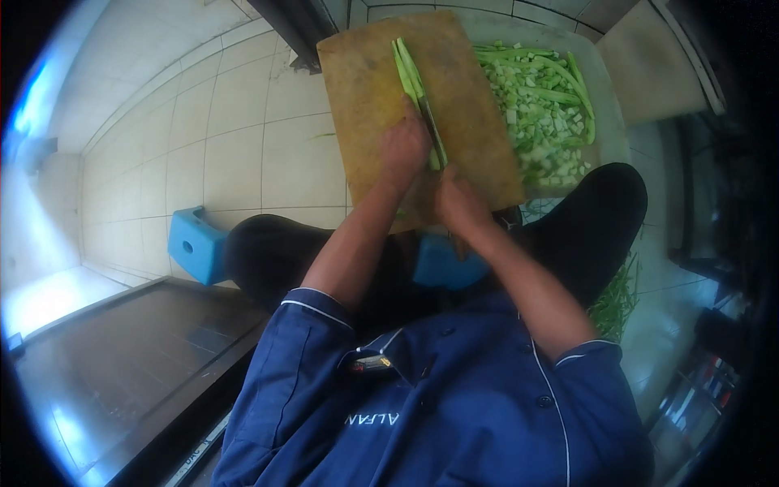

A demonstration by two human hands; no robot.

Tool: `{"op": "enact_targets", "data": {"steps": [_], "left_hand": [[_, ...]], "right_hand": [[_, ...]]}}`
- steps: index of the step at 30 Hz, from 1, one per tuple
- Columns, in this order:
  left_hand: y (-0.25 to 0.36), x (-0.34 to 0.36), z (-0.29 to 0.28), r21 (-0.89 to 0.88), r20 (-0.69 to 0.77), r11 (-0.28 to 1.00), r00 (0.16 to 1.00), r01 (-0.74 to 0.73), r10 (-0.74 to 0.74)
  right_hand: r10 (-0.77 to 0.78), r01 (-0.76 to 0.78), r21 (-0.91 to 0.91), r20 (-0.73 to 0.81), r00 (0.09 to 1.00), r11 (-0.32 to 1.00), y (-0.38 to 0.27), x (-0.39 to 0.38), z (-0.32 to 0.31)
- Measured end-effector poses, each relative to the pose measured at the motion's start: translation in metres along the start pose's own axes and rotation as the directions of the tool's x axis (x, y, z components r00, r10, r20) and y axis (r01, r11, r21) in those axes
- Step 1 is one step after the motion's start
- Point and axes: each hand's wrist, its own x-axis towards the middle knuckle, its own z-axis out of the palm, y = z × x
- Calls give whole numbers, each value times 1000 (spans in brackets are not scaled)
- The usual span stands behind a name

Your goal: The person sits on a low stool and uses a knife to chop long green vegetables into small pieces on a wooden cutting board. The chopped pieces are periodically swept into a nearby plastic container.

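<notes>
On a worn yellow-brown cutting board [349,97] lie long pale-green vegetable strips [403,69], pointing away from me. My left hand [406,144] is closed on them, holding them against the board. My right hand [454,195], near the board's front edge, grips a knife [431,130] whose blade runs lengthwise along the strips; its handle is mostly hidden in my fingers. Right of the board, a pale shallow tray [604,105] holds several chopped green pieces and some longer strips.
A blue plastic stool [195,247] stands at my left on the tiled floor [219,154], and more blue plastic [438,260] shows between my legs. Loose green leaves [608,308] lie at my lower right. A dark glossy panel [114,365] is behind me at lower left.
</notes>
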Motion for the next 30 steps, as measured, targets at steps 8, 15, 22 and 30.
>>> {"op": "enact_targets", "data": {"steps": [8,15,22,30], "left_hand": [[8,10,-5,-59,67,995,995,82,-78],[17,6,-19,5,126,990,982,141,-140],[-8,14,-41,103,315,980,940,-173,132],[-34,11,-68,168,325,919,900,-356,290]], "right_hand": [[-159,157,115,8,987,981,52,-59,-48],[238,-274,592,140,961,758,61,-50,-159],[122,-27,482,-167,978,876,93,35,-197],[-13,26,39,-294,956,999,104,72,-120]]}}
